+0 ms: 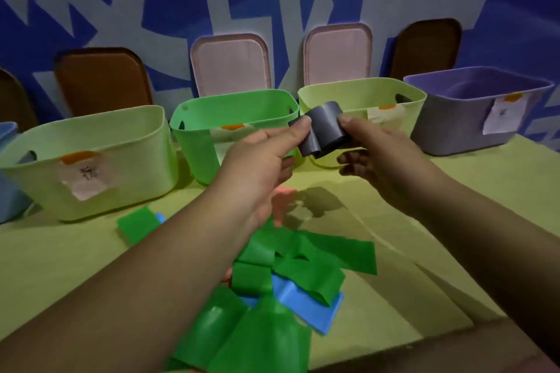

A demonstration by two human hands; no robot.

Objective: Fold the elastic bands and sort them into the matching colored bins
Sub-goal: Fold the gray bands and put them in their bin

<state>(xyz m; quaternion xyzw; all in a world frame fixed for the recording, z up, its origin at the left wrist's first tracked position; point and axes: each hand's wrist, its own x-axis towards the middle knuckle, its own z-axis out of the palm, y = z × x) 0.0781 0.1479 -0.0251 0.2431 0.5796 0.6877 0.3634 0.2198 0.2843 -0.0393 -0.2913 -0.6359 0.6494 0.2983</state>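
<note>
The person is holding a grey elastic band [324, 130] up in the air between both hands, above the yellow-green table cover [60, 266] and just in front of the row of bins, so the fold is being made free of the table and within short reach of the drop. The left hand [260, 157] is pinching the band's left side between thumb and fingers, and the right hand [381, 154] is pinching the right side with the thumb on top and the other fingers curling underneath; both are grasping the band, neither is released. Held from two sides like this, the doubled layers are probably being kept from springing apart. The band is sitting as a short, looped bundle: its rounded bends are pointing up and away toward the bins, its loose lower part is hanging down toward the table, and its long axis is running steeply top to bottom with a slight lean to the left. In colour, the nearest match seems to be the purple-grey bin [454, 130] at the right, beyond the right hand, with a pale green bin [416, 112] and a brighter green bin [200, 142] directly behind the band. Unsorted green bands [291, 263], a blue band [306, 303] and a salmon band [283, 194] are lying loosely heaped near the person, waiting below the forearms.
</note>
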